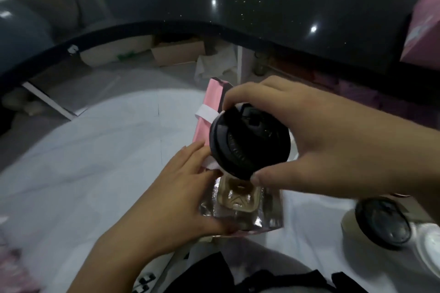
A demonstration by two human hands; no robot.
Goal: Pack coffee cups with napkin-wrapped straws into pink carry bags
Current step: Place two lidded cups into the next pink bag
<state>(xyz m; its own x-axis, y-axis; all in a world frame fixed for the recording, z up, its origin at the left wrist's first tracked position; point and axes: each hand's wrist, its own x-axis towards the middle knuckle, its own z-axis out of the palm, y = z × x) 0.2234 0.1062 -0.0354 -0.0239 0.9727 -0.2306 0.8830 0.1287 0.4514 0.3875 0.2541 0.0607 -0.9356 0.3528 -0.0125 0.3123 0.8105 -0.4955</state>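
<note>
Head view. Your right hand [321, 140] held the coffee cup [250, 140] by its black lid, fingers curled over the far rim and thumb pressed to the near rim. The cup was tilted, lid toward the camera, its body mostly hidden beneath. It hung directly above the open mouth of the pink carry bag [209, 107], apart from the bag's floor. Your left hand [181, 188] gripped the bag's near left edge, fingers laid along the rim by a white handle strap [207, 112] and thumb tucked at the near corner, holding the mouth open. Inside, the silver foil lining [269, 216] showed, and a brown cardboard cup holder [238, 195] sat at the bottom, just below the cup. A second cup [381, 223] with a black lid stood on the right, well apart from both hands. The bag rested on a white table [95, 162]. Beyond it curved a dark speckled counter [238, 7] catching glints of light, with a cardboard box [178, 52] on the grey floor beneath. A pink box [423, 31] sat at the counter's right end; the pale marks on its face were too blurred to read. Raised marks on the lid in your right hand could not be read either.
</note>
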